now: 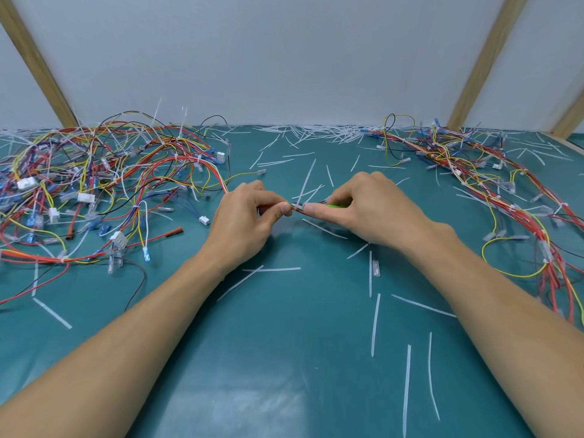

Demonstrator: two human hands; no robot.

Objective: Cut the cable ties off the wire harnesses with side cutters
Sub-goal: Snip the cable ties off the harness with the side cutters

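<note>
My left hand (249, 213) pinches the red wires (221, 180); my right hand (360, 210) pinches their white cable tie (298, 205), green-handled cutters (336, 205) tucked under its fingers.

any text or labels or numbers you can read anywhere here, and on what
None can be read.
White connectors in the left harness pile: no marking shows at this size.
Green tool in the right hand: mostly hidden, no brand visible.
Cable tie between the right hand and left hand: plain white.
Green mat and back wall: no print or signs.
</note>
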